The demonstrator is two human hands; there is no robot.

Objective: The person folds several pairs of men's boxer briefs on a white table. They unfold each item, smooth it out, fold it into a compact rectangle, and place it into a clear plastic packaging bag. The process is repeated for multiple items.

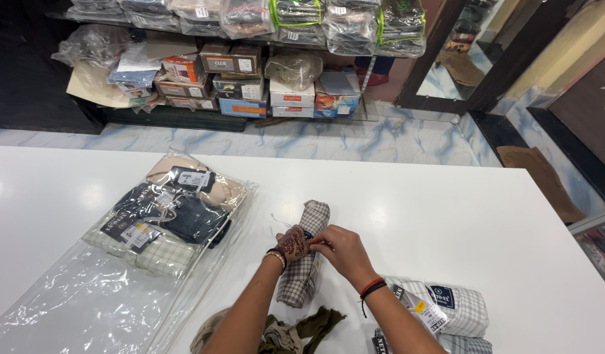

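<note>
A rolled checked cloth (307, 223) lies lengthwise on the white counter (446, 216). My left hand (291, 244) and my right hand (340, 248) meet over its middle, fingers pinched together on the roll and what looks like a thin white string coming off it. Both wrists wear bands. The lower part of the roll shows under my left forearm.
A clear plastic bag (119, 262) with several folded garments and tags lies to the left. Folded checked shirts with labels (446, 308) sit at lower right, olive cloth (302, 331) at the near edge. Shelves of boxes and wrapped packs (250, 72) stand beyond the counter.
</note>
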